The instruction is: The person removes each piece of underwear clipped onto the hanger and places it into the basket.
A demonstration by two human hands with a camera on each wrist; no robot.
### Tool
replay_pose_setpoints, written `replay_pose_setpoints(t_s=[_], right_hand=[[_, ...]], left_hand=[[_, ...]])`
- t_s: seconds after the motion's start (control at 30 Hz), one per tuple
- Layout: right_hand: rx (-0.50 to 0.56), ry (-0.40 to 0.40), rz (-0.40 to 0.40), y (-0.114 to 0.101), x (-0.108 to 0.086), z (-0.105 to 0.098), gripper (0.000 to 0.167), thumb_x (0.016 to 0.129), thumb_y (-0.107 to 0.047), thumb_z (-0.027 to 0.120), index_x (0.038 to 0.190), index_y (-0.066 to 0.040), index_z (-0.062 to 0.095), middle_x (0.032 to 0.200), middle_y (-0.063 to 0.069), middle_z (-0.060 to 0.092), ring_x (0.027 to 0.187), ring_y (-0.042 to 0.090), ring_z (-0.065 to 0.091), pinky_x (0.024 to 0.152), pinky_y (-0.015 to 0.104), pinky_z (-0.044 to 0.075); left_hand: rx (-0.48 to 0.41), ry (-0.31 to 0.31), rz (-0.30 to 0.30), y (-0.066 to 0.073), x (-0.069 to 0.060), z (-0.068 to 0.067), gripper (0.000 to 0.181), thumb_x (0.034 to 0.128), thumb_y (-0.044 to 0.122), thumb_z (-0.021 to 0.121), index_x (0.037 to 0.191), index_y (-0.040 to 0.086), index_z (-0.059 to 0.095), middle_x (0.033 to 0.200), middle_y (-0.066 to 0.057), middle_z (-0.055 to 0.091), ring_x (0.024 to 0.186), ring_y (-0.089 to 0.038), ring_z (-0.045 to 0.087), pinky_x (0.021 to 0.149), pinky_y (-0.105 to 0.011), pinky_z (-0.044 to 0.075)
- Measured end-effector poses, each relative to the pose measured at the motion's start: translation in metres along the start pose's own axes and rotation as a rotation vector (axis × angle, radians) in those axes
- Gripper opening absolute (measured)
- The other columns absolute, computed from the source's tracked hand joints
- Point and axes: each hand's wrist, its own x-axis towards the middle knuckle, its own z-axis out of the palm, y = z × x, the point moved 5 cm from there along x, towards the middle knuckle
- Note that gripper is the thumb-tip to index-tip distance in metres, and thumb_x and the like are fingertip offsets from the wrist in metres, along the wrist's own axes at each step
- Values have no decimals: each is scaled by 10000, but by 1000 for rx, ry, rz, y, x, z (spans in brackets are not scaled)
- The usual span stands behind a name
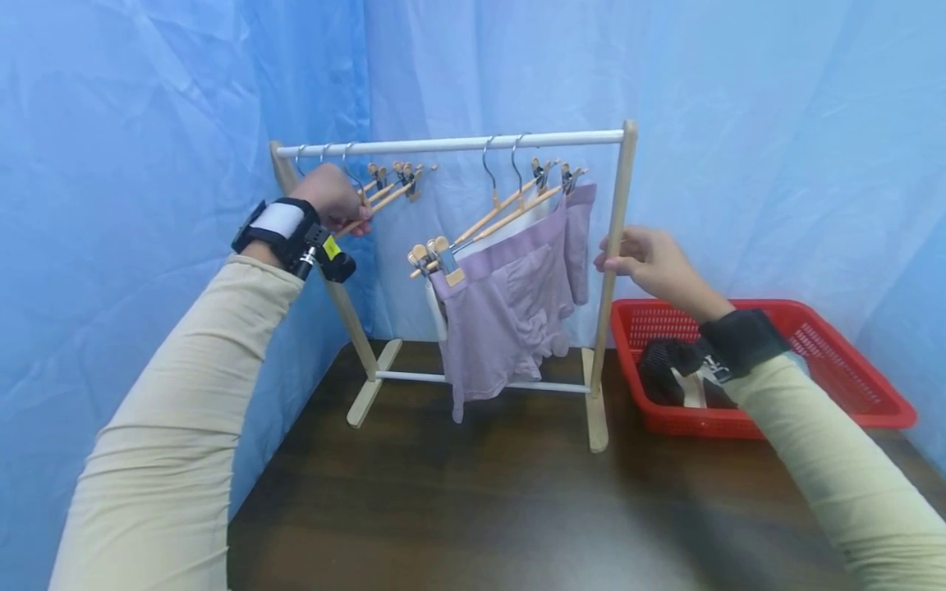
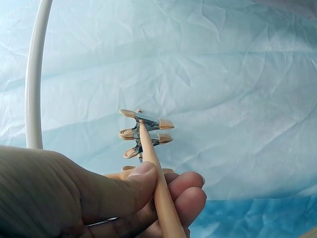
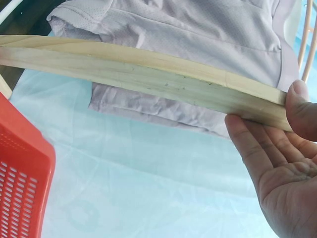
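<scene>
A small clothes rack [image 1: 458,144] with a white top bar and wooden posts stands on the table. My left hand [image 1: 330,197] pinches the wooden bar of a clip hanger [image 2: 157,186] between thumb and fingers, near the rack's left end. Other clip hangers [image 1: 378,176] hang close by it, partly hidden by the hand. My right hand [image 1: 650,263] holds the rack's right wooden post [image 3: 168,82], thumb on one side and fingers on the other. Lilac boxer briefs [image 1: 510,304] hang by clips from a hanger at the right, with a white garment [image 1: 438,312] mostly hidden behind.
A red perforated basket [image 1: 879,394] sits right of the rack, with dark and light items [image 1: 665,369] inside, partly covered by my right wrist. Blue cloth [image 1: 776,148] hangs behind and at both sides. The dark wooden table [image 1: 458,501] extends in front of the rack.
</scene>
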Motion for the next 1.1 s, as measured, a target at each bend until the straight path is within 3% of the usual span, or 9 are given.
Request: replay_pose_setpoints(t_s=[0.2,0.3,0.43,0.6,0.7,0.9,1.0,1.1], right_hand=[[-1,0,-11,1,1,-1,265,1013,-121,627,1250,-7,601,1231,237,697,1209,382,658,1058,548,503],[-3,-2,-11,2,1,-1,262,1014,-117,624,1248,-3,600,1231,240,697,1209,384,659,1058,548,503],[-2,-7,-6,2,1,-1,263,1016,-105,617,1254,6,596,1232,247,694,1207,390,657,1050,556,506],[4,-2,-8,2,1,-1,261,1014,-117,623,1246,1,601,1228,238,698,1205,380,661,1051,550,509],[-3,6,-14,1,1,-2,249,1011,-129,630,1229,-11,611,1218,224,706,1197,366,667,1051,540,513],[-1,10,-19,1,0,-3,248,1008,-137,636,1222,-12,617,1212,221,711,1191,361,675,1055,532,510],[4,7,-12,1,0,-3,250,1010,-142,635,1226,-19,615,1218,220,710,1191,359,676,1061,531,506],[7,3,-10,1,0,-3,256,1012,-144,631,1233,-16,611,1223,223,706,1195,361,672,1067,534,501]], left_hand=[[23,10,16,1,-1,-2,280,1031,162,600,1136,-80,692,592,24,681,533,-80,616,562,-229,540],[100,53,57,5,-7,-6,282,1014,189,633,1082,-72,717,603,21,676,556,-92,619,576,-241,544],[215,145,130,14,-23,-20,317,993,239,664,1075,-59,736,646,-1,701,587,-98,636,637,-284,520],[266,245,180,28,-48,-38,362,977,277,682,1117,-52,735,755,-73,759,610,-102,619,659,-345,453],[264,285,207,37,-63,-44,378,985,296,673,1150,-39,727,818,-88,770,651,-105,601,665,-342,436],[202,375,303,61,-91,-51,401,1009,357,631,1202,18,726,783,24,726,652,-51,545,661,-313,405],[166,417,351,74,-104,-48,396,1014,375,614,1194,45,738,838,14,727,680,-41,546,667,-290,405],[100,413,389,87,-113,-38,375,1018,360,606,1209,64,734,994,-61,743,737,-43,572,701,-264,426]])
